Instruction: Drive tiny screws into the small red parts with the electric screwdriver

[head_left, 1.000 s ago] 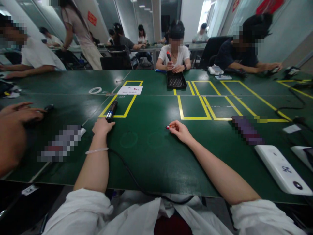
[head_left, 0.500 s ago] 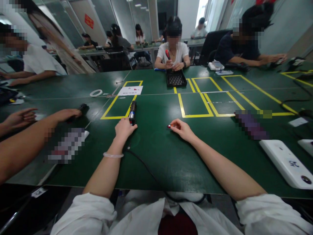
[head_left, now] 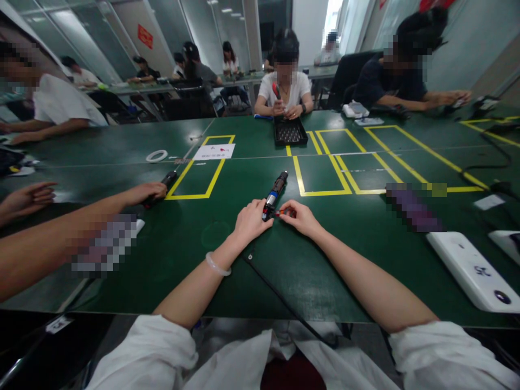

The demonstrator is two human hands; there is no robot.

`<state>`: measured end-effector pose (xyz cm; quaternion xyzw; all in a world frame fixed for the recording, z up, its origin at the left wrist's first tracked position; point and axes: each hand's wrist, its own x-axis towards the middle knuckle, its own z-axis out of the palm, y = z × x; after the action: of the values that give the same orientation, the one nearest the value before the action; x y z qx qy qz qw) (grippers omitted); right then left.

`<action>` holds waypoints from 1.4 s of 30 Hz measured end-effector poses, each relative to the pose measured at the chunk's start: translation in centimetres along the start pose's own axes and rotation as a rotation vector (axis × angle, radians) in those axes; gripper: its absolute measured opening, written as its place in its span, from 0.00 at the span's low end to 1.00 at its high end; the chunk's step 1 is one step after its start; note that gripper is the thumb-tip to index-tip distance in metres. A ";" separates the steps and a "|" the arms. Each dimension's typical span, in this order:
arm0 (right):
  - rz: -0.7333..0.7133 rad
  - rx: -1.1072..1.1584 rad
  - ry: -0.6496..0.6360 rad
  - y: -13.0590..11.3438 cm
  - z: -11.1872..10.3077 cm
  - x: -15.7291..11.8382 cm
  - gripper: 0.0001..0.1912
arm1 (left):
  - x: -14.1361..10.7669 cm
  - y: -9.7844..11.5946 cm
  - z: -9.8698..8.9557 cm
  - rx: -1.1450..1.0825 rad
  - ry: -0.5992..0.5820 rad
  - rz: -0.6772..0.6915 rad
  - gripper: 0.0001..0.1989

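Observation:
My left hand point(head_left: 252, 221) is closed around the lower part of a black cylindrical tool point(head_left: 277, 188) with a silver and blue band, resembling an electric screwdriver. The tool lies slanted, its narrow end pointing away to the right. In a pinch, my right hand point(head_left: 299, 218) holds a small red piece point(head_left: 280, 213) close against the tool's near end. Whether the two touch is too small to tell. A black cord point(head_left: 280, 295) runs from beside my left wrist over the table's front edge; my hand hides where it starts.
Yellow tape outlines point(head_left: 325, 193) mark the green table point(head_left: 345, 271). At right are a phone point(head_left: 412, 208) and a white device point(head_left: 473, 271). A co-worker's arm point(head_left: 101, 208) reaches in from the left, holding a dark tool point(head_left: 168, 181). Across sits a person with a black tray point(head_left: 291, 142).
My left hand has carried the black tool rightward and tilted it, bringing it beside my right hand. My right hand has stayed nearly in place. The co-worker's hand at left has moved right.

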<state>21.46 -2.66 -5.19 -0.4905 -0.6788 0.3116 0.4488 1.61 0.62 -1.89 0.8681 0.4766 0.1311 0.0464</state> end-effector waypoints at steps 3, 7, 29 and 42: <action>-0.024 -0.030 -0.022 -0.1 0.0 -0.1 0.08 | -0.1 0.6 0.2 -0.034 -0.011 0.047 0.30; -0.099 -0.109 -0.043 0.0 0.4 -0.1 0.06 | -0.2 0.7 0.3 -0.048 -0.019 0.081 0.31; -0.141 -0.178 -0.022 -0.9 0.6 -0.3 0.08 | -0.6 1.3 0.1 0.053 -0.002 0.048 0.29; -0.034 0.062 0.021 0.1 0.1 -0.2 0.09 | -0.4 -0.6 -0.6 0.073 0.008 0.063 0.30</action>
<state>21.41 -2.83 -5.43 -0.4678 -0.6723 0.3198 0.4763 0.82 0.60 -1.54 0.8833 0.4535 0.1186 0.0087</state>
